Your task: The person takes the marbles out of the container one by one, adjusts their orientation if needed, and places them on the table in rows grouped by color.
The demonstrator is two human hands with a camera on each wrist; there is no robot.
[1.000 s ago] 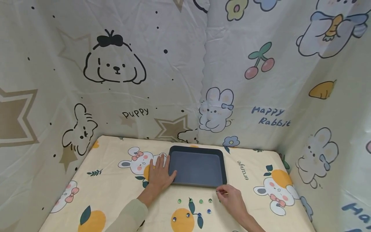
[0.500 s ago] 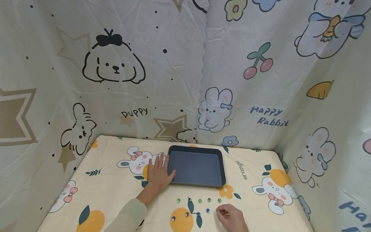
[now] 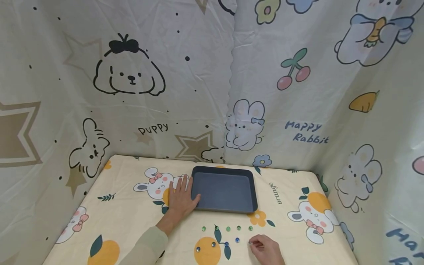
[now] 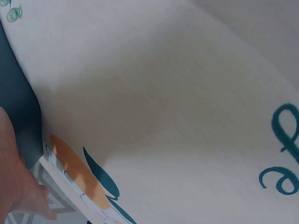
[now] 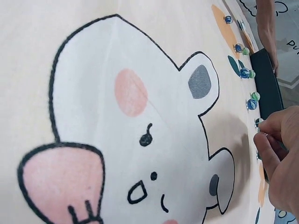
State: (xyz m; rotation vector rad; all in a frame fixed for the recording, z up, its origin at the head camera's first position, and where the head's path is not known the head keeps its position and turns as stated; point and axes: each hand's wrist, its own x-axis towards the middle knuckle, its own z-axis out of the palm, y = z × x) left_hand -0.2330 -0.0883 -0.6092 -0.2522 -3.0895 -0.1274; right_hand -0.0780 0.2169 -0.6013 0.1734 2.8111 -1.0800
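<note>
My left hand (image 3: 181,197) lies with spread, straight fingers along the left side of a dark grey baking tray (image 3: 225,191), its thumb at the tray's edge. In front of the tray, my right hand (image 3: 265,248) is low over the cloth, thumb and fingertips pinched on a small dark marble (image 3: 250,242), mostly hidden by the fingers. It is level with a row of blue marbles, the nearest blue marble (image 3: 237,240) just to its left. Behind that runs a row of green marbles, with the rightmost green marble (image 3: 250,228) beyond the fingertips.
A patterned cloth (image 3: 132,221) with rabbits and oranges covers the table. Printed curtains (image 3: 195,92) enclose it at the back and sides. The left blue marble (image 3: 198,249) lies on a printed orange, slightly nearer than the others.
My right hand has drawn back from beside the tray's front right corner towards me, uncovering the rightmost green marble, then shifted slightly right. The left hand has stayed by the tray.
</note>
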